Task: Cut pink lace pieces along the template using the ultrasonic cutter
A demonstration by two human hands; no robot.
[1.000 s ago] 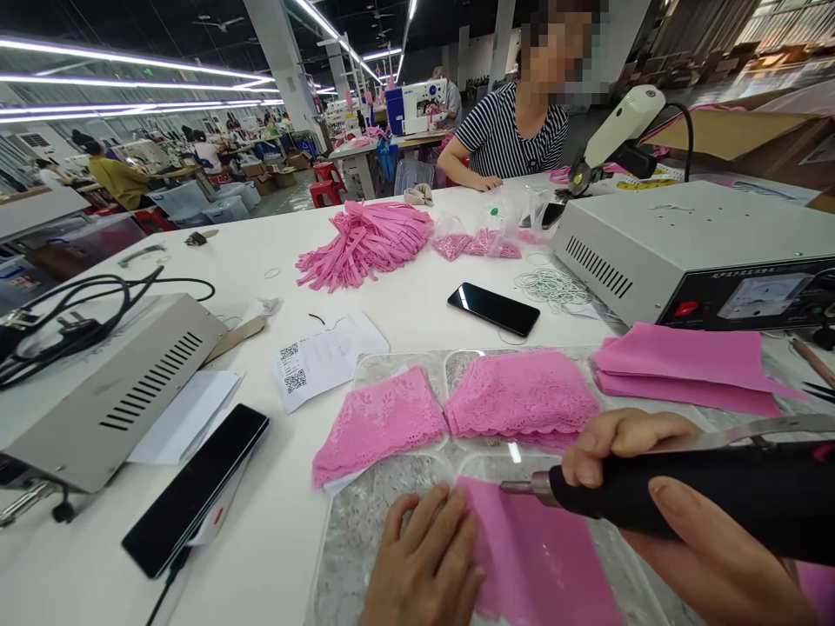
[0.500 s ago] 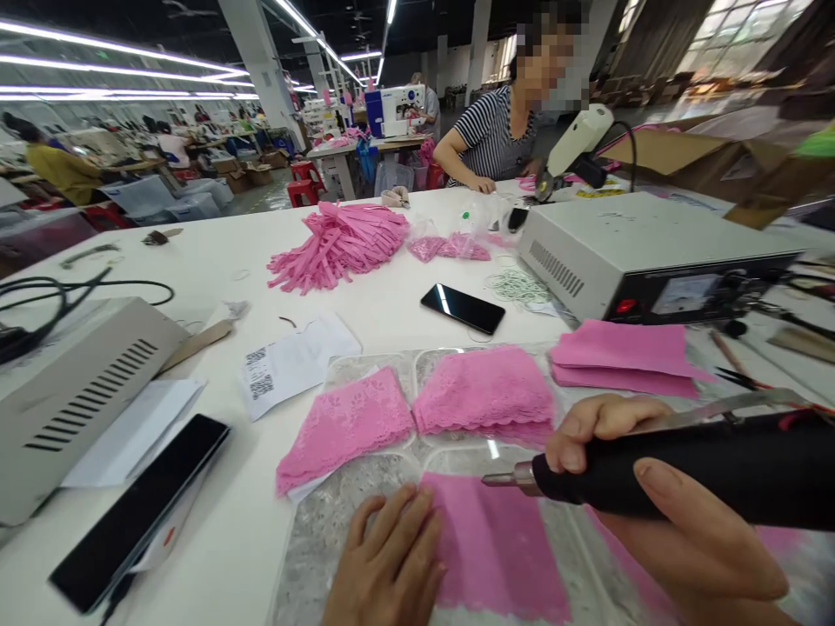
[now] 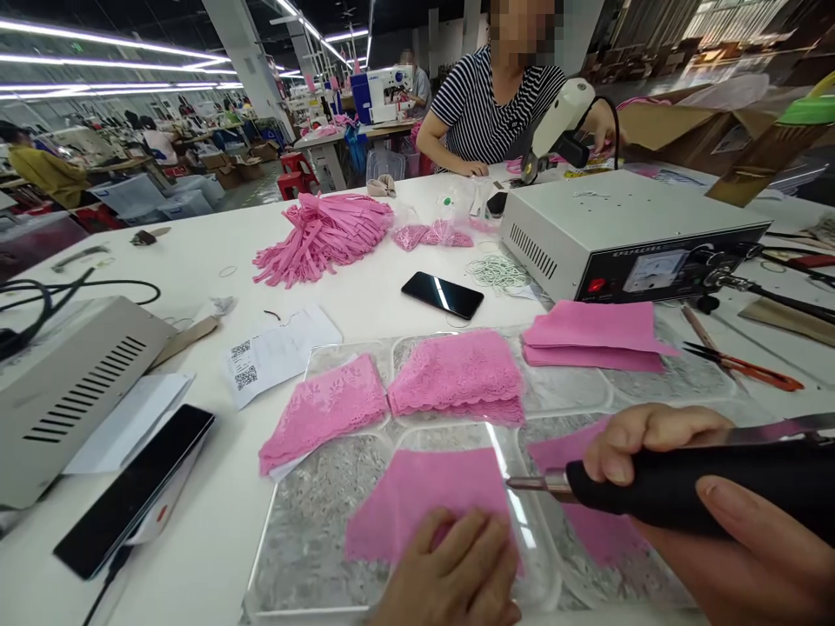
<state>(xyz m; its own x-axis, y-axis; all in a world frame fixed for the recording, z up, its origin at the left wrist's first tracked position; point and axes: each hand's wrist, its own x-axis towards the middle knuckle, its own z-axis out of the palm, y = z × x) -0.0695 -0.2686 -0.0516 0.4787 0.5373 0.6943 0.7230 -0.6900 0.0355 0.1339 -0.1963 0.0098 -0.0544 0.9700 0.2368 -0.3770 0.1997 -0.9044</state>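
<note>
My left hand (image 3: 457,569) lies on a cut piece of pink fabric (image 3: 417,496), its fingers out and pressing the lower right part. My right hand (image 3: 724,487) is closed around a thick black handheld tool (image 3: 652,478) with a thin metal tip. That tip is at the fabric's right edge; whether it touches is unclear. Under the tool, another pink fabric piece (image 3: 604,530) is partly covered. Behind my hands are a lace-edged pink stack (image 3: 457,374), a smaller lace stack (image 3: 330,404) and folded plain pink pieces (image 3: 591,335). All lie on a clear-topped, marbled board (image 3: 313,530).
A grey box with a dial (image 3: 632,235) stands back right, scissors (image 3: 750,365) in front of it. Phones (image 3: 444,294) (image 3: 134,491), pink straps (image 3: 326,236) and a left-hand grey box (image 3: 78,391) share the white table. A person in stripes (image 3: 489,113) sits opposite.
My left hand has shifted right across the fabric, uncovering its left side. The tool tip has gone from over the fabric to its right edge. The view has turned slightly right.
</note>
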